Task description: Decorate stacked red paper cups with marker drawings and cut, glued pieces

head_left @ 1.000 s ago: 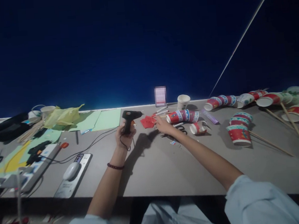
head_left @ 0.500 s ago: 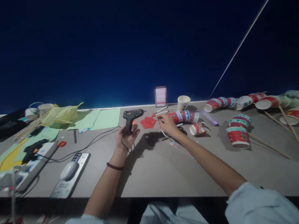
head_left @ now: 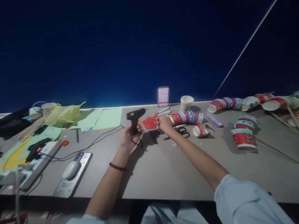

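Note:
A black glue gun (head_left: 134,118) is in my left hand (head_left: 128,137), its nozzle pointing right and a little up. Its cord runs off to the left. My right hand (head_left: 165,123) has its fingers pinched together at the right edge of several red paper pieces (head_left: 149,122); the fingertips are partly hidden. Right beside that hand lies a stack of patterned paper cups (head_left: 187,117). Scissors (head_left: 182,133) with black handles lie below it, and white pens (head_left: 163,111) lie behind it.
A white paper cup (head_left: 186,102) stands at the back, near a cut cup (head_left: 202,130). Cup stacks with wooden sticks (head_left: 278,147) fill the right side. To the left are a power strip (head_left: 41,165), a phone (head_left: 64,186) with a white mouse (head_left: 71,170), green paper (head_left: 108,118) and a yellow bag (head_left: 65,113).
My right hand has moved slightly down and left onto the edge of the red paper. My left hand has shifted slightly right with the glue gun, whose nozzle still points right.

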`<state>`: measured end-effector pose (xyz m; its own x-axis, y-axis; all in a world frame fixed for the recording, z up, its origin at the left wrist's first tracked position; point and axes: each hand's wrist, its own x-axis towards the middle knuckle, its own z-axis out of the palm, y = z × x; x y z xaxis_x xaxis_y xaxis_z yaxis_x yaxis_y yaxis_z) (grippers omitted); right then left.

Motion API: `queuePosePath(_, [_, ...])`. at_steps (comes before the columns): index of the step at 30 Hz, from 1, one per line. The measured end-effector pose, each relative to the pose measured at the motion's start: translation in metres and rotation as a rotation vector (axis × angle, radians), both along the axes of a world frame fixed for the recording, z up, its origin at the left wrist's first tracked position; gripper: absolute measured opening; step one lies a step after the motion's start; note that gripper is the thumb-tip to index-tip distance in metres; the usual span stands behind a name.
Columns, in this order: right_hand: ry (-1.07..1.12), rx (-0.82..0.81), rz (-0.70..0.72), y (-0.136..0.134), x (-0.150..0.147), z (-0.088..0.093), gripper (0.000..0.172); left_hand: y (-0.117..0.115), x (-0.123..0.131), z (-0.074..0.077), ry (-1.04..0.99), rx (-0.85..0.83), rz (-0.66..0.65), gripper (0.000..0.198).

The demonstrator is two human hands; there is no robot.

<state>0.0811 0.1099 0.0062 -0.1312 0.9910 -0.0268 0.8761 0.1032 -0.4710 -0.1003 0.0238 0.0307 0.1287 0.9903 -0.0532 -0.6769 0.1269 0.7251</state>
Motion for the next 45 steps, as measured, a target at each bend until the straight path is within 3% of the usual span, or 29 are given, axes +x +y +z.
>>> queuePosePath(4, [0.153, -0.021, -0.076, 0.005, 0.002, -0.007, 0.007, 0.001, 0.002, 0.000, 0.005, -0.019, 0.013, 0.020])
queuePosePath(7, [0.296, -0.022, -0.122, 0.010, 0.003, -0.013, 0.009, 0.001, 0.002, 0.001, -0.041, -0.041, 0.001, 0.018])
queuePosePath(12, [0.605, 0.035, -0.090, 0.009, 0.001, -0.012, 0.008, -0.002, 0.001, 0.004, -0.143, 0.014, -0.015, 0.020])
queuePosePath(17, [0.888, 0.066, -0.056, -0.015, 0.013, 0.004, 0.016, -0.005, -0.003, 0.007, -0.186, 0.108, -0.015, 0.022])
queuePosePath(20, [1.235, 0.022, -0.047, -0.036, 0.029, 0.012, 0.029, -0.005, -0.002, 0.005, -0.154, 0.089, -0.041, 0.019])
queuePosePath(23, [1.375, 0.013, -0.089, -0.055, 0.047, 0.022, 0.037, -0.006, 0.003, 0.002, -0.127, 0.037, -0.076, 0.015])
queuePosePath(28, [1.523, -0.040, -0.118, -0.076, 0.074, 0.044, 0.043, -0.006, 0.015, -0.003, -0.095, -0.045, -0.068, 0.009])
queuePosePath(31, [1.548, -0.101, -0.133, -0.085, 0.088, 0.049, 0.039, -0.007, 0.022, -0.004, -0.054, -0.074, -0.051, 0.021])
queuePosePath(36, [1.577, -0.071, -0.261, -0.093, 0.100, 0.032, 0.039, -0.014, 0.035, -0.005, 0.105, -0.108, -0.061, 0.027])
queuePosePath(42, [1.484, 0.068, -0.291, -0.094, 0.104, 0.010, 0.046, -0.023, 0.044, -0.007, 0.227, -0.069, -0.135, 0.031])
queuePosePath(45, [1.442, 0.071, -0.288, -0.093, 0.107, 0.004, 0.039, -0.026, 0.045, -0.003, 0.233, -0.042, -0.140, 0.032])
